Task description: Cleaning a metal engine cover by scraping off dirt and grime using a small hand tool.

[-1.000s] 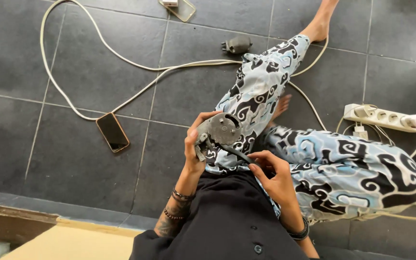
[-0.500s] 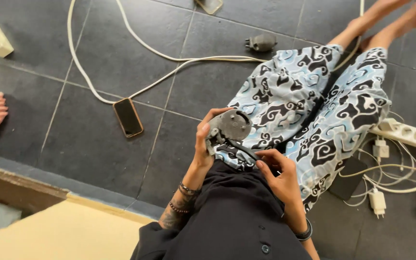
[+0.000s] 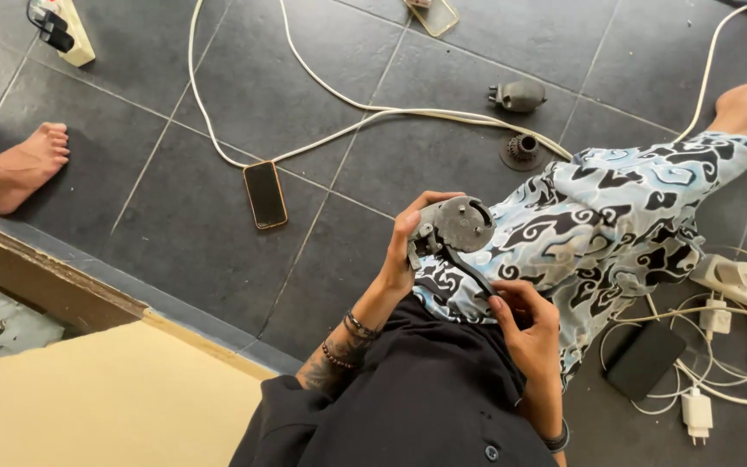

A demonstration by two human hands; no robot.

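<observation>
I sit on a dark tiled floor with patterned blue trousers [image 3: 624, 216] over my legs. My left hand [image 3: 406, 246] grips a round grey machine part [image 3: 456, 227] above my lap. My right hand [image 3: 520, 320] holds a thin dark tool [image 3: 470, 270] whose tip reaches up to the underside of that part. Two more grey parts lie on the floor beyond my knee: a small housing [image 3: 519, 95] and a round toothed piece [image 3: 522, 150].
A phone [image 3: 265, 194] lies face up on the tiles left of me, crossed by a long white cable [image 3: 339, 95]. Power strips sit at the top left [image 3: 67, 30] and right [image 3: 741, 281], with chargers and a dark phone [image 3: 646, 359]. Another person's bare foot [image 3: 19, 169] rests at left.
The view has swung to the right and down; the foot, the phone and the left power strip have come further into view. My hands keep the same hold on the part and the tool.
</observation>
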